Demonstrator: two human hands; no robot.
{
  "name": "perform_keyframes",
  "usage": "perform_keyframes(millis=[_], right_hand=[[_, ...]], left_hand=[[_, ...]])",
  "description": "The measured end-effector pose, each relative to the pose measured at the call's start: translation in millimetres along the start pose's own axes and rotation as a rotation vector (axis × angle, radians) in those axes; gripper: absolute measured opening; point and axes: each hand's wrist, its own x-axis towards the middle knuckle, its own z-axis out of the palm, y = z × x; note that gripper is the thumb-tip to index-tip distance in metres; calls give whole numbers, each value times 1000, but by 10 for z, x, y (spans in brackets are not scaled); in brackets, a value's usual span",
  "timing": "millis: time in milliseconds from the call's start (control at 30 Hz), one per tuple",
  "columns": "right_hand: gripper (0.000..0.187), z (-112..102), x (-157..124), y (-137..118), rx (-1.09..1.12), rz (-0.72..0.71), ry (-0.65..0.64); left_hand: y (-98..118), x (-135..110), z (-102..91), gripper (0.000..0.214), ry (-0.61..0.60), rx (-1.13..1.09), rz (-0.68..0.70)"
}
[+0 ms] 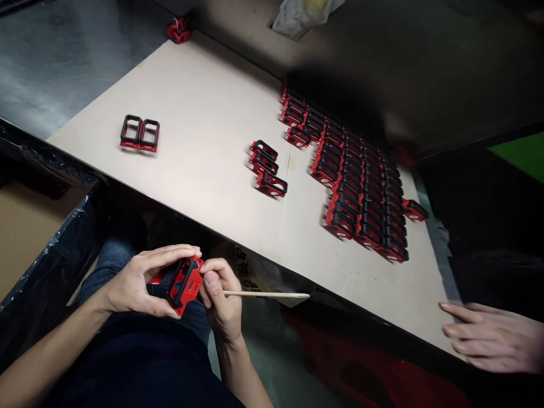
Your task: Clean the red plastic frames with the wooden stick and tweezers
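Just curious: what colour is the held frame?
The frame is red and black, in the head view.

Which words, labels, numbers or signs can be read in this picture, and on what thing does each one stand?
Dark printed characters on the pale bag below the table edge: too blurred to read.
The red-and-black frame in the person's hands: no readable text; any small marks are too small to tell.

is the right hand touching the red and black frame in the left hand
Touching. The head view shows the right hand pressed against the red and black frame, which the left hand holds.
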Motion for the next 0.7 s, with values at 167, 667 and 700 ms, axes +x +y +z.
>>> perform_keyframes(millis=[167, 667, 700], right_hand=[[43, 36, -27, -79, -41, -23, -110], [44, 121, 17, -241, -142, -36, -61], [45, 110, 33, -244, -186, -71, -35]], left_hand=[[11, -12, 61, 83, 5, -154, -149], [-19, 8, 116, 82, 37, -235, -187], [-27, 1, 120, 82, 44, -236, -186]])
